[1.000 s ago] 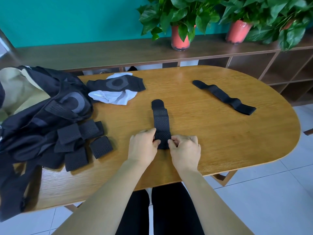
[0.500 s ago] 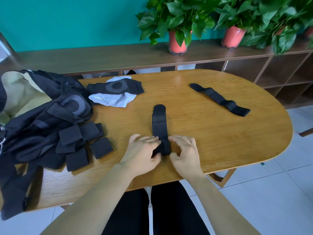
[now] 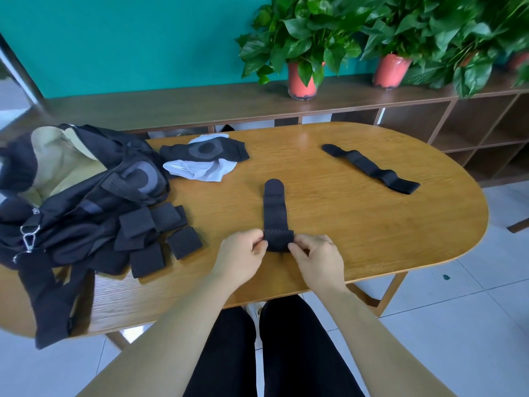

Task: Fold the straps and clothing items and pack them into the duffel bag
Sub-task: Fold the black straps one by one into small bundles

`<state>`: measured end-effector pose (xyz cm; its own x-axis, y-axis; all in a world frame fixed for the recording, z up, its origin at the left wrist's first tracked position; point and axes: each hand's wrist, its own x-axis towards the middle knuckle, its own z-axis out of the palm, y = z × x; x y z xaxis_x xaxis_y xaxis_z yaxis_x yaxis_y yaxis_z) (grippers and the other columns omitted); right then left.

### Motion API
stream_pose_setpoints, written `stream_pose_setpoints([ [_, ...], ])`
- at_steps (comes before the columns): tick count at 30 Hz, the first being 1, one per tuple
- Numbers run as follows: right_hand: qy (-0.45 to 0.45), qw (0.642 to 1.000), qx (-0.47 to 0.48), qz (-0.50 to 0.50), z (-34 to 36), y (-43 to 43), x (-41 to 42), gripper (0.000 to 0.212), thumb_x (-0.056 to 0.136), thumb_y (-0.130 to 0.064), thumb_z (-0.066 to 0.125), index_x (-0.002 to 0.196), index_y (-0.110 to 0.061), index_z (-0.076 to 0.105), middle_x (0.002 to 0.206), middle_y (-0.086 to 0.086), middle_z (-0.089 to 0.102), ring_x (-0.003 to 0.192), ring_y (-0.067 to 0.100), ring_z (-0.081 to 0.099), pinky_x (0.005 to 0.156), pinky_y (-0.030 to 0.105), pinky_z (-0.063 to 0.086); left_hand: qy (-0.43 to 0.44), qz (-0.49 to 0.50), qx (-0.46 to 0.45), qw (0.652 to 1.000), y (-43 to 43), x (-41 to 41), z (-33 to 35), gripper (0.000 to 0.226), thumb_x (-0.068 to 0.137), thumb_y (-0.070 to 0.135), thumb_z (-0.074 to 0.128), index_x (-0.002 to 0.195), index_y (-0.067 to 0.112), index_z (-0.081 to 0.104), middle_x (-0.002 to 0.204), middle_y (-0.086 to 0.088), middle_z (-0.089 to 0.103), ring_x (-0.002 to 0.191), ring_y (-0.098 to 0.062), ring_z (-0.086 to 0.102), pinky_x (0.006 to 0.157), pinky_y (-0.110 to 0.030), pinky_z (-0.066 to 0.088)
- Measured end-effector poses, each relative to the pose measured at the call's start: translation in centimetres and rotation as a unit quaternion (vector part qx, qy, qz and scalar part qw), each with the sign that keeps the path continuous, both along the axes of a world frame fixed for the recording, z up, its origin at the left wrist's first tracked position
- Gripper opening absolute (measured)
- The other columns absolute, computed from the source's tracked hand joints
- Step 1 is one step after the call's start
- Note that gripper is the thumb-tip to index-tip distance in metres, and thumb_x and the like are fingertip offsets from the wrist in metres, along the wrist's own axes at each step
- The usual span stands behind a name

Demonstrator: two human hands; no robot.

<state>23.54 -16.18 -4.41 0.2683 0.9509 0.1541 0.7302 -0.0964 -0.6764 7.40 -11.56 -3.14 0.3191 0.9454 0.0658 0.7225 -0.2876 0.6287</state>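
The black duffel bag (image 3: 71, 196) is cut off by the frame at the left end of the table (image 3: 357, 239), so its full shape cannot be made out. A beige lining is seen in its open mouth, and a metal snap hook (image 3: 28, 239) is caught at its near side. One bag strap is lost from sight over the table's near edge. At the table's far left, a white garment (image 3: 203, 170) is half covered by a black knee sleeve (image 3: 206, 149) with a grey ring, and its form cannot be told.

And the grip: at the middle of the table's near edge, a black mesh strap (image 3: 274, 210) is laid out with its rounded tip towards the table's far side and its near end doubled over into a short fold. That fold is pinched on its left edge by the left hand (image 3: 240, 259), thumb and curled fingers closed on it. It is pinched on its right edge by the right hand (image 3: 317, 260), closed the same way. Some fingertips are hidden behind the fold.

A heap of folded straps (image 3: 160, 233) is seen by the bag on the table's left part. One long strap (image 3: 369, 169) is laid flat on the table's right part, well apart from both hands. Behind the table's far edge, potted plants (image 3: 302, 81) are clipped by the frame's top.
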Motion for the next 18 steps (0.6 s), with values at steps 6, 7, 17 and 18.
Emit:
stream_pose_setpoints([
  [6,-0.012,0.998,0.002,-0.069,0.2,1.3,-1.5,0.017,0.093,-0.028,0.057,0.1,-0.022,0.071,0.067,-0.014,0.047,0.098,0.018,0.053,0.066,0.028,0.043,-0.015,0.068,0.021,0.997,0.6,1.1,-0.3,0.013,0.091,0.019,0.06,0.096,0.012,0.07,0.093,0.003,0.073,0.083,-0.017,0.066,0.075,-0.037,0.054],
  [7,-0.017,0.997,0.005,-0.074,0.1,1.5,-1.6,0.017,0.093,-0.027,0.057,0.099,-0.021,0.071,0.069,-0.01,0.053,0.098,0.018,0.053,0.064,0.028,0.042,-0.02,0.075,0.019,0.997,0.6,1.2,-0.3,0.017,0.091,0.019,0.061,0.104,0.012,0.07,0.102,0.001,0.072,0.091,-0.017,0.067,0.08,-0.036,0.054],
  [17,-0.064,0.993,0.016,-0.098,-1.2,2.5,-2.1,0.018,0.092,-0.024,0.055,0.094,-0.019,0.072,0.086,0.0,0.067,0.095,0.019,0.048,0.059,0.027,0.038,0.048,0.081,0.028,0.995,1.7,1.5,-0.7,0.037,0.09,0.026,0.061,0.126,0.019,0.061,0.106,0.003,0.07,0.096,-0.016,0.065,0.083,-0.037,0.054],
  [18,-0.068,0.993,0.011,-0.097,-1.2,2.6,-2.1,0.018,0.092,-0.024,0.054,0.094,-0.019,0.072,0.086,0.0,0.067,0.096,0.02,0.048,0.06,0.027,0.039,0.052,0.079,0.026,0.995,1.8,1.5,-0.7,0.041,0.09,0.026,0.061,0.131,0.02,0.057,0.109,0.003,0.07,0.099,-0.017,0.064,0.086,-0.038,0.053],
])
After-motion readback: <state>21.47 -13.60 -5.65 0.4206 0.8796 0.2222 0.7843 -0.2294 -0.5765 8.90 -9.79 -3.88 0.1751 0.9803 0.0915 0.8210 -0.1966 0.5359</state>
